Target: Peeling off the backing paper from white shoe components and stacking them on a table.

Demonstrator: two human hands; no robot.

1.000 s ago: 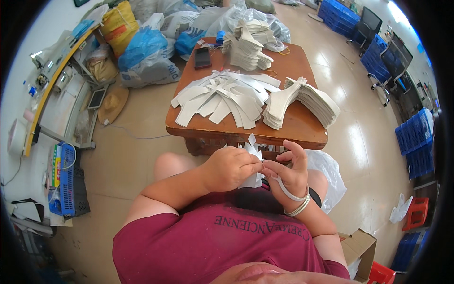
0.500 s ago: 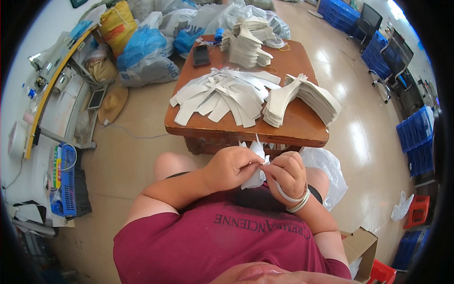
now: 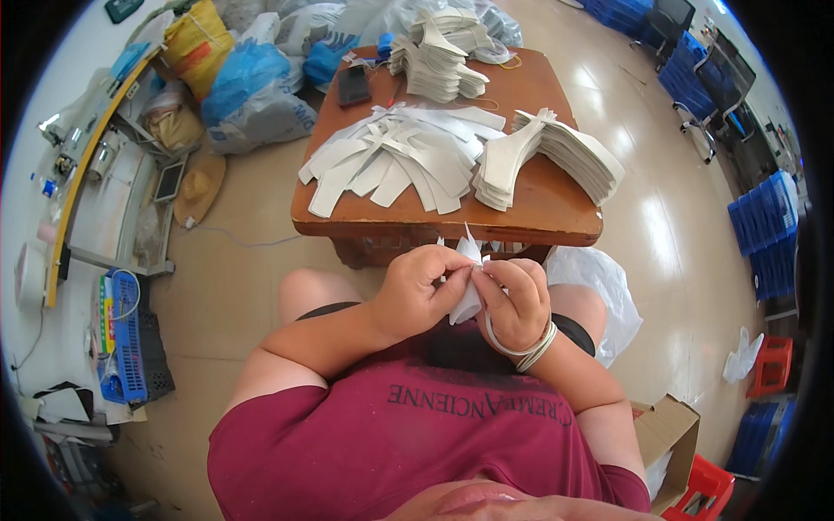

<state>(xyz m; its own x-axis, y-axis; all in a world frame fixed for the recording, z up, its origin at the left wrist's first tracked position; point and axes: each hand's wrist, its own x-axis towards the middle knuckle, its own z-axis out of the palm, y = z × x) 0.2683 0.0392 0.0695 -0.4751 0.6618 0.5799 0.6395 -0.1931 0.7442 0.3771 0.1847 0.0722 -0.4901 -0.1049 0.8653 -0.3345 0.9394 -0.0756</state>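
Over my lap, just short of the table's near edge, my left hand (image 3: 419,291) and my right hand (image 3: 516,304) meet with fingertips pinched. Between them they hold a thin white sheet piece (image 3: 466,306), folded or gathered, with pointed ends sticking up. My fingers cover its middle. Several pale elastic bands (image 3: 540,347) loop round my right wrist, and one stretches toward the palm. Beyond my hands lie a fanned pile of white curved cut pieces (image 3: 391,165) and, to its right, a neat stack of the same shape (image 3: 543,161).
The brown wooden table (image 3: 530,221) also bears tied-looking bundles of pieces (image 3: 439,65) and a dark phone (image 3: 354,85). Filled plastic bags (image 3: 261,95) crowd the far left. A clear bag (image 3: 599,295) lies by my right knee, a cardboard box (image 3: 669,438) at lower right.
My hands stay pinched together while the white piece between them has turned and looks narrower. The whole view has shifted slightly, with the table appearing a little higher and farther left.
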